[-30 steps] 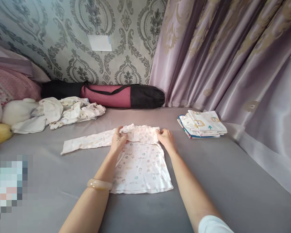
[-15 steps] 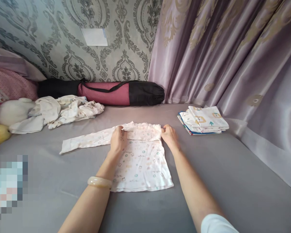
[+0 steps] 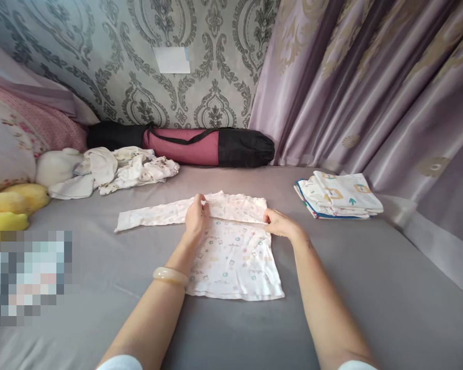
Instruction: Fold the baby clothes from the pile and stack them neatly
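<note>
A small white long-sleeved shirt with pale prints lies flat in front of me. One sleeve stretches out to the left, and the other lies folded across the upper chest. My left hand is closed on the cloth near the left shoulder, with thumb and fingers pinched together. At the right edge, my right hand pinches the shirt near the lower fold of the sleeve. Its fingertips are partly hidden. A pale bangle circles my left forearm.
Folded clothes form a stack at the right, by the purple curtain. Crumpled clothes lie back left beside plush toys. A black and pink rolled bag rests along the wall. Grey sheet covers the bed.
The view has turned slightly left. My right hand has slid a little down the shirt's right edge, toward the sleeve's lower fold. My left hand keeps its place near the left shoulder.
</note>
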`<state>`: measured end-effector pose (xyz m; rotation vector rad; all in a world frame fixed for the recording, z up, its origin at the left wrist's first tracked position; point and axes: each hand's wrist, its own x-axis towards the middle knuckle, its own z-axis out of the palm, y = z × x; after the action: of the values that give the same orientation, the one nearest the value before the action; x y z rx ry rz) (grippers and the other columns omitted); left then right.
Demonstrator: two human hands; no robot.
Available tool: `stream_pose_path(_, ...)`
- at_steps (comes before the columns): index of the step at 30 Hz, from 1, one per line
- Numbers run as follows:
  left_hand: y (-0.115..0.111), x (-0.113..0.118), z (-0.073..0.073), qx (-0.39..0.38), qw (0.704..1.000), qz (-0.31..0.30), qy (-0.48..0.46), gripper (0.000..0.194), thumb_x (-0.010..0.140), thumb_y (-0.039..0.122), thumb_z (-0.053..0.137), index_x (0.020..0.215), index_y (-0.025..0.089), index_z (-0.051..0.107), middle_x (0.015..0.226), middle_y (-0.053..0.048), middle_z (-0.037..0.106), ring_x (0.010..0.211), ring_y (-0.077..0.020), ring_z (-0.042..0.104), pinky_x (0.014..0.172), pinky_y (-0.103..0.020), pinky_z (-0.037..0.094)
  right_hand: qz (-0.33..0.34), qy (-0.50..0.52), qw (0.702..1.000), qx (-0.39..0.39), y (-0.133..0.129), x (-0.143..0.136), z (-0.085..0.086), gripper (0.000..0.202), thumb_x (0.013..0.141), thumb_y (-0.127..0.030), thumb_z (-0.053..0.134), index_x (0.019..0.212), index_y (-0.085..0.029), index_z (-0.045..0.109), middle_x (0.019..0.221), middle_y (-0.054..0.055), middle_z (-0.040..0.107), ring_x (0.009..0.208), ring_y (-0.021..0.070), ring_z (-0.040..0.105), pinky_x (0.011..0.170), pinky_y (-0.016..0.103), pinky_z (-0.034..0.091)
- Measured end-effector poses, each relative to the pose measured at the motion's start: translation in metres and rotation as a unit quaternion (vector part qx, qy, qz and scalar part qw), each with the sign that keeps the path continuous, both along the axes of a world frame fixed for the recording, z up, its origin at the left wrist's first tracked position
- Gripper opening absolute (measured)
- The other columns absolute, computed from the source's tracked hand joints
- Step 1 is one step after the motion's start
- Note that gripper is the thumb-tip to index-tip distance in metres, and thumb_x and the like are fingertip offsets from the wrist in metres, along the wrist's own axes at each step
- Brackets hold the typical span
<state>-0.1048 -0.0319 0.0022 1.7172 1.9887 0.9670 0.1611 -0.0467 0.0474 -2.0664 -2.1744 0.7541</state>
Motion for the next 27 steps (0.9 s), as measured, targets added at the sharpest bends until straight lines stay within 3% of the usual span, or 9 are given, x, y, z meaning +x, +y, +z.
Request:
stream_pose_path(4,0.002,0.002,0.002,-0.014,0.999,0.000,0.036,0.025,0.089,0.020,0.040,0.104,0.021,0.060,0.078,-0.005,0.063,0.074,-0.0201,0.059,0.067,-0.027,0.039,-0.009,0.007,0.999,-0.031,0.000,0.000,0.005,0.015,0.067,-0.015,0.064,0.081,-0.018,0.067,0.082,0.001,0.064,0.070,0.0120,0.056,0.058,0.020,0.035)
stream_pose_path(9,0.001,0.002,0.003,-0.009,0.997,-0.023,0.072,0.032,0.090,0.026,0.041,0.110,0.018,0.066,0.088,-0.010,0.063,0.086,-0.0240,0.060,0.079,-0.031,0.042,0.024,-0.002,0.999,-0.034,-0.001,0.004,0.009,0.009,0.074,-0.020,0.060,0.072,-0.019,0.069,0.070,0.000,0.064,0.069,0.0141,0.059,0.058,0.022,0.034)
stream_pose_path(12,0.001,0.002,0.000,-0.002,0.996,-0.037,0.082,0.035,0.090,0.023,0.040,0.114,0.020,0.066,0.094,-0.011,0.061,0.091,-0.0236,0.059,0.081,-0.031,0.043,0.020,-0.028,0.999,0.031,-0.003,-0.001,0.012,0.015,0.081,-0.023,0.056,0.077,-0.021,0.070,0.081,0.003,0.068,0.076,0.0161,0.061,0.064,0.023,0.038)
stream_pose_path(15,0.002,0.001,-0.003,0.018,0.994,-0.041,0.095,0.036,0.093,0.024,0.037,0.110,0.019,0.067,0.099,-0.011,0.059,0.097,-0.0233,0.056,0.084,-0.030,0.043,0.031,-0.027,0.990,0.132,-0.004,-0.018,0.009,0.029,0.091,-0.023,0.042,0.099,-0.020,0.070,0.106,0.009,0.067,0.098,0.0192,0.061,0.083,0.026,0.042)
stream_pose_path(18,0.003,0.000,-0.005,0.025,0.990,-0.054,0.129,0.035,0.093,0.022,0.035,0.110,0.017,0.066,0.102,-0.012,0.058,0.101,-0.0240,0.053,0.086,-0.031,0.042,0.086,0.004,0.979,0.182,-0.005,-0.043,-0.005,0.043,0.096,-0.028,0.036,0.134,-0.016,0.051,0.142,0.014,0.048,0.132,0.0218,0.041,0.109,0.034,0.029)
stream_pose_path(21,0.003,-0.002,-0.005,0.008,0.982,-0.065,0.175,0.035,0.091,0.017,0.036,0.110,0.014,0.065,0.103,-0.015,0.058,0.099,-0.0264,0.052,0.086,-0.034,0.041,0.122,-0.004,0.983,0.139,-0.008,-0.062,-0.022,0.056,0.098,-0.040,0.032,0.150,-0.019,0.031,0.159,0.011,0.020,0.147,0.0255,0.012,0.117,0.049,0.009)
stream_pose_path(23,0.003,-0.003,-0.005,-0.004,0.978,-0.063,0.201,0.034,0.089,0.016,0.038,0.107,0.014,0.066,0.101,-0.017,0.058,0.095,-0.0278,0.052,0.085,-0.037,0.041,0.122,-0.021,0.986,0.109,-0.011,-0.068,-0.031,0.058,0.099,-0.047,0.027,0.152,-0.023,0.027,0.161,0.008,0.012,0.148,0.0275,0.005,0.116,0.054,0.004)
stream_pose_path(27,0.003,-0.007,-0.002,-0.013,0.976,-0.067,0.209,0.031,0.086,0.016,0.042,0.100,0.016,0.070,0.096,-0.015,0.060,0.092,-0.0275,0.055,0.084,-0.036,0.042,0.122,-0.041,0.986,0.104,-0.015,-0.069,-0.038,0.060,0.098,-0.055,0.023,0.152,-0.030,0.026,0.161,0.007,0.009,0.148,0.0293,0.004,0.114,0.058,0.002)
